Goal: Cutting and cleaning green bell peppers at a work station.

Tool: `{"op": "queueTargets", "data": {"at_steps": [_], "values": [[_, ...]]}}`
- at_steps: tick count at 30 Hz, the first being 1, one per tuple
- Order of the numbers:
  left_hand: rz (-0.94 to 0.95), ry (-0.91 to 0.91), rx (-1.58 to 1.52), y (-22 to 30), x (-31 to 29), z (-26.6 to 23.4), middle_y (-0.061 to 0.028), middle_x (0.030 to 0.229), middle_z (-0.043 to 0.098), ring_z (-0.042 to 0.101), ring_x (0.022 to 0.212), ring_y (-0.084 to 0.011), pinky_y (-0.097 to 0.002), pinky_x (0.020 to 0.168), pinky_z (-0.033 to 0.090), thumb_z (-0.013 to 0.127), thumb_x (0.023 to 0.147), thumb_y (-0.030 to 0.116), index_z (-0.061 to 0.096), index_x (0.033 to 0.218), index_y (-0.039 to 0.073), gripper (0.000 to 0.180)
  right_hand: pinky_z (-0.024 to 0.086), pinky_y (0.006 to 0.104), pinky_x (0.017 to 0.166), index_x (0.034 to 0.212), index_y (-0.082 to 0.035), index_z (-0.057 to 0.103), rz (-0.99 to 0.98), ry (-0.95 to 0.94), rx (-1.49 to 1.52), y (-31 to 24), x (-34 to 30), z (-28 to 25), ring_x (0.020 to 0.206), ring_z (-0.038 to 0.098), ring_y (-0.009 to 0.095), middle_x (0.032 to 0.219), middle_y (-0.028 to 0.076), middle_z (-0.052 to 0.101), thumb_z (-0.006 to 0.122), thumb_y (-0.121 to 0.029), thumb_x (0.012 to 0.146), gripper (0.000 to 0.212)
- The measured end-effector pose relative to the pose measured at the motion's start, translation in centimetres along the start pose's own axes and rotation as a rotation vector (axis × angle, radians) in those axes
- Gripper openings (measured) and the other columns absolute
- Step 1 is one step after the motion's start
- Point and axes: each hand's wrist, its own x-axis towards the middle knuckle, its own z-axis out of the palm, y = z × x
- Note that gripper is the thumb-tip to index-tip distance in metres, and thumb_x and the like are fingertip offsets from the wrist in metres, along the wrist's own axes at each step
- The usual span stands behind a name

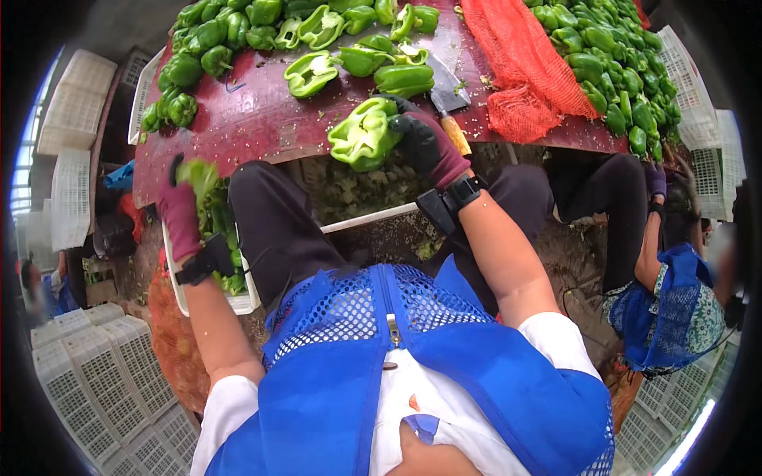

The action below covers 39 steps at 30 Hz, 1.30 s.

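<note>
My right hand, in a dark purple and black glove, grips a cut green bell pepper half at the table's near edge. The hollow, pale inside of that half shows. Beside this hand a broad-bladed knife lies on the table, its light handle toward me. My left hand, gloved alike, is low on the left above a white crate of green pepper pieces. A blurred green pepper piece is at its fingers; motion smear hides whether they hold it.
On the red table lie whole and cut green peppers, a red mesh sack and a large pepper heap. Stacked white crates stand at left. Another person in a blue vest sits at right.
</note>
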Motion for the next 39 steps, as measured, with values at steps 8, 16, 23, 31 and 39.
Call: {"op": "queueTargets", "data": {"at_steps": [8, 16, 23, 31, 39], "values": [[-0.176, -0.291, -0.350, 4.1, -1.6, 3.0, -0.0118, 0.131, 0.056, 0.055, 0.111, -0.0167, -0.0283, 0.094, 0.043, 0.064, 0.089, 0.019, 0.047, 0.138, 0.007, 0.053, 0.046, 0.0321, 0.096, 0.134, -0.002, 0.045, 0.061, -0.134, 0.000, -1.8, -0.2, 1.4, 0.108, 0.058, 0.019, 0.119, 0.010, 0.058, 0.065, -0.026, 0.080, 0.062], [-0.245, -0.956, -0.864, 19.5, -6.3, 14.2, -0.0063, 0.124, 0.057, 0.055, 0.111, -0.0167, -0.0307, 0.096, 0.044, 0.061, 0.090, 0.013, 0.036, 0.143, 0.007, 0.059, 0.047, 0.0285, 0.093, 0.135, -0.002, 0.043, 0.034, 0.069, -0.104, -0.7, -0.4, 1.1, 0.108, 0.055, 0.014, 0.122, 0.007, 0.056, 0.065, -0.021, 0.089, 0.055], [-0.588, -0.789, -1.207, 16.8, -5.7, 16.3, -0.0057, 0.107, 0.063, 0.061, 0.095, -0.0147, -0.0337, 0.080, 0.054, 0.061, 0.090, 0.010, 0.059, 0.116, 0.005, 0.027, 0.052, 0.0270, 0.076, 0.113, -0.006, 0.059, 0.168, 0.540, -0.203, -0.3, 0.4, -1.8, 0.088, 0.063, 0.011, 0.104, 0.003, 0.065, 0.054, -0.034, 0.097, 0.033], [-0.343, -0.550, -1.007, 14.1, -4.8, 17.4, -0.0050, 0.117, 0.058, 0.060, 0.101, -0.0177, -0.0331, 0.080, 0.055, 0.061, 0.091, 0.013, 0.051, 0.125, 0.006, 0.036, 0.052, 0.0257, 0.073, 0.128, -0.004, 0.051, 0.090, 0.223, -0.507, 2.0, -0.6, -1.1, 0.092, 0.059, 0.009, 0.111, 0.003, 0.063, 0.062, -0.027, 0.091, 0.044], [-0.378, -0.800, -1.027, 14.0, -5.3, 16.1, -0.0068, 0.120, 0.059, 0.060, 0.100, -0.0148, -0.0282, 0.080, 0.054, 0.067, 0.083, 0.005, 0.046, 0.133, 0.007, 0.055, 0.050, 0.0276, 0.081, 0.119, -0.003, 0.060, -0.076, 0.142, -0.581, 2.5, -0.2, 0.2, 0.092, 0.059, 0.011, 0.106, 0.005, 0.064, 0.066, -0.013, 0.080, 0.041]]}}
